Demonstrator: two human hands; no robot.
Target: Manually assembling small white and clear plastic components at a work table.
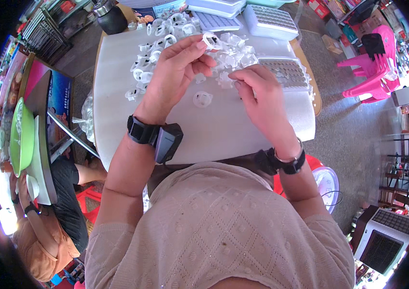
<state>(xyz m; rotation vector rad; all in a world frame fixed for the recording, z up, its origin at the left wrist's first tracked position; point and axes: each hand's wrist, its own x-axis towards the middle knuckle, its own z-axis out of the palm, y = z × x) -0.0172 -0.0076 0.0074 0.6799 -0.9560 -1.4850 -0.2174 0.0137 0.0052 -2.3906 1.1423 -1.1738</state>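
White-covered counter (209,132) lay under our left grip (178,67), which pinched a white plastic piece (211,41); parts heap (237,45) just beyond; our right grip (263,91), hold we couldn't tell; pink chairs (382,72) stood rightward.

Plastic almost everywhere, little bare metal

Held part (211,42): hard white plastic, smooth, slight gloss. Loose parts (203,99) on the counter (117,103) look like the same stuff. Pieces heaped to the right (235,48): clear to translucent plastic, shiny. Counter top: smooth, matt, pale sheet; edge looks like wood. Stacked trays (271,21): moulded plastic, ribbed face. Wrist straps (140,130): matt black cloth. Bracelet (291,159): polished metal by the look. Top (214,212): soft textured knit. Pink chairs (382,65) and green basin (25,137): smooth glossy plastic. Floor (329,127): hard, speckled, dull sheen.
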